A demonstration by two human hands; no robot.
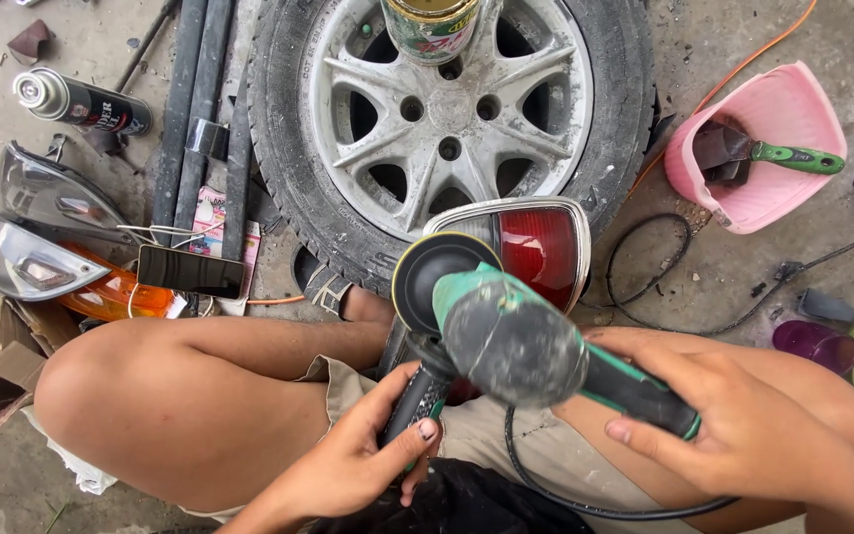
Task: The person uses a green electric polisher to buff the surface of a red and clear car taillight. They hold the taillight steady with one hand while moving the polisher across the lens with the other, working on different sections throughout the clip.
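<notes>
A green and grey angle polisher (511, 336) with a black round pad (432, 272) is held above my lap. My left hand (363, 450) grips its black side handle (425, 391). My right hand (733, 425) wraps the rear body near the black cord (546, 489). The pad rests against a red car tail light (536, 247) that leans on a tyre. My bare knees flank the tool.
A dusty car wheel (452, 129) with a tin can (432, 28) on it lies ahead. A pink bucket (763, 193) holding a green-handled scraper is at the right. Headlights (37, 232), a spray can (76, 102), a phone (190, 269) and black pipes are at the left.
</notes>
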